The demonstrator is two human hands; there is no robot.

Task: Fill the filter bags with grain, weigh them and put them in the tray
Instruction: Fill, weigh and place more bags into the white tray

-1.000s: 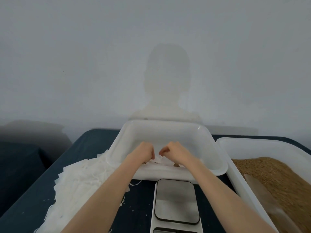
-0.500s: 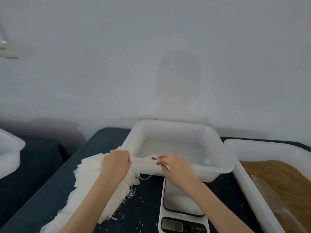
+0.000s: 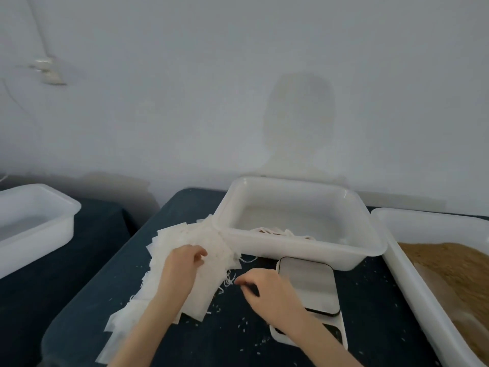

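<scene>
I observe both hands down at the pile of empty filter bags (image 3: 190, 263), which lies fanned out on the dark table (image 3: 370, 313) just left of the scale (image 3: 308, 284). The left hand (image 3: 182, 263) rests on top of the pile with its fingers curled at a bag; whether 1 bag is actually pinched I cannot tell. The right hand (image 3: 260, 286) sits beside the pile's loose strings (image 3: 230, 280), fingers bent and fingertips close together, apparently holding nothing. The tray (image 3: 299, 250) stands behind the scale with a few filled bags (image 3: 277, 231) against its near wall. The grain (image 3: 455, 263) sits in the bin (image 3: 397, 260) at far right. My judgement: the step in hand is fetching a fresh bag. The next move calls for separating a single bag from the pile, opening its mouth and carrying it to the grain.
</scene>
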